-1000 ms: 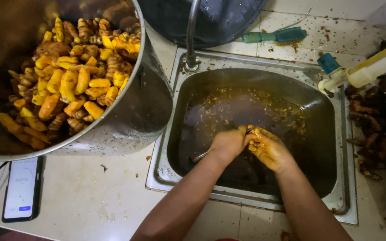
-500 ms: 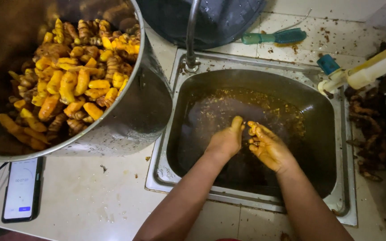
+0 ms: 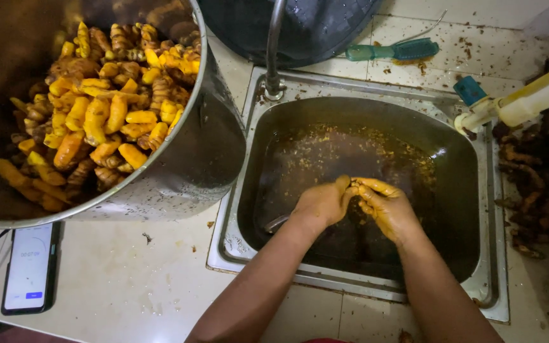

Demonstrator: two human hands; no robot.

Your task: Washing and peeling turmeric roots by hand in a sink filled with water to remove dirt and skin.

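Both hands are stained yellow and meet over a steel sink (image 3: pixel 376 89) filled with murky brown water (image 3: pixel 344 149) that carries floating scraps. My left hand (image 3: pixel 320 204) has its fingers curled, fingertips pressed against those of my right hand (image 3: pixel 386 208). Whatever may lie between the fingers is hidden. A metal handle (image 3: pixel 276 222) pokes out of the water just left of my left wrist. A large steel pot (image 3: pixel 214 159) at the left holds a heap of yellow-orange turmeric roots (image 3: pixel 103 121).
A faucet (image 3: pixel 274 51) rises at the sink's back left, under a dark basin (image 3: pixel 300 25). A green brush (image 3: pixel 392 51) lies behind the sink. A yellow bottle (image 3: pixel 532 98) and dark unpeeled roots (image 3: pixel 528 203) are at the right. A phone (image 3: pixel 30 267) lies front left.
The left hand's fingers, raised half a second ago, have curled down again against the right hand's fingertips. Both hands stay at the same spot in the sink.
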